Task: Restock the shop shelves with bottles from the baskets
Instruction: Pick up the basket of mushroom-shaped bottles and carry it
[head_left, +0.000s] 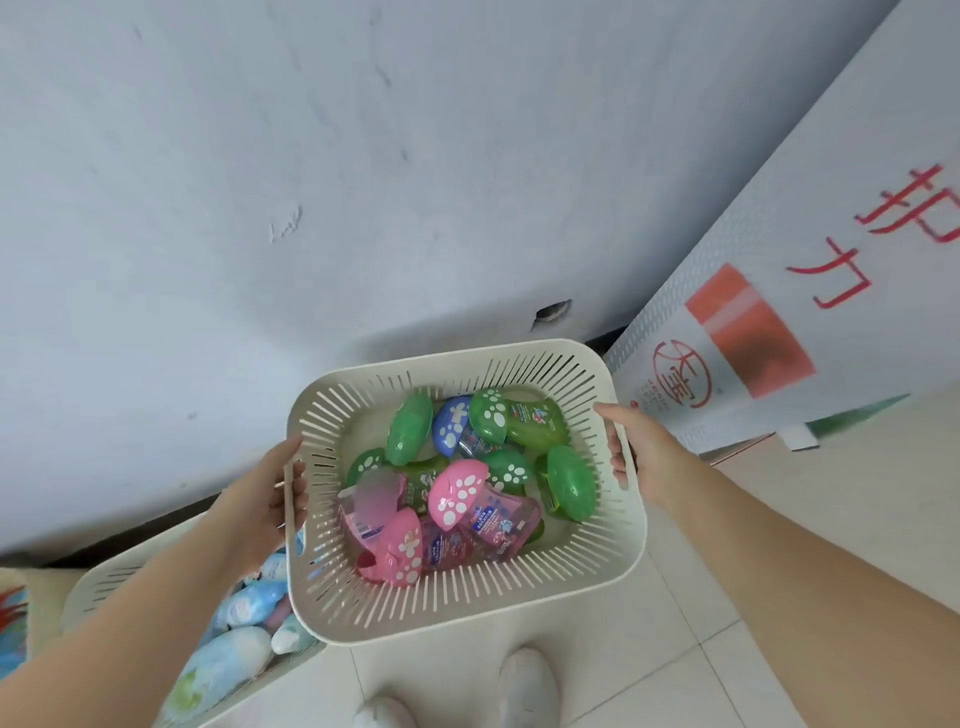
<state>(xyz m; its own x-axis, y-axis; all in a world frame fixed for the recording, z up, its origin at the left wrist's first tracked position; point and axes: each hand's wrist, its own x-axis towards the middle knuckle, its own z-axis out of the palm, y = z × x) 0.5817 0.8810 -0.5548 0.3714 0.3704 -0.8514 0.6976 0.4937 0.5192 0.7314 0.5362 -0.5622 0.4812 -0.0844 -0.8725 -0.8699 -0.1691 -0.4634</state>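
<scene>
A cream slotted basket (467, 597) is held up off the floor between both hands. My left hand (265, 493) grips its left handle, fingers curled through the slot. On the opposite side my right hand (639, 447) grips the right handle. Inside lie several green bottles (410, 428), pink bottles (457, 493) and a blue bottle (451, 423), all with paw-print caps, piled on their sides.
A second cream basket (104, 582) with pale blue bottles (244, 608) sits on the tiled floor at lower left, partly under the held one. A white wall fills the top. A white board with red lettering (810, 291) leans at right. My white shoes (524, 686) show below.
</scene>
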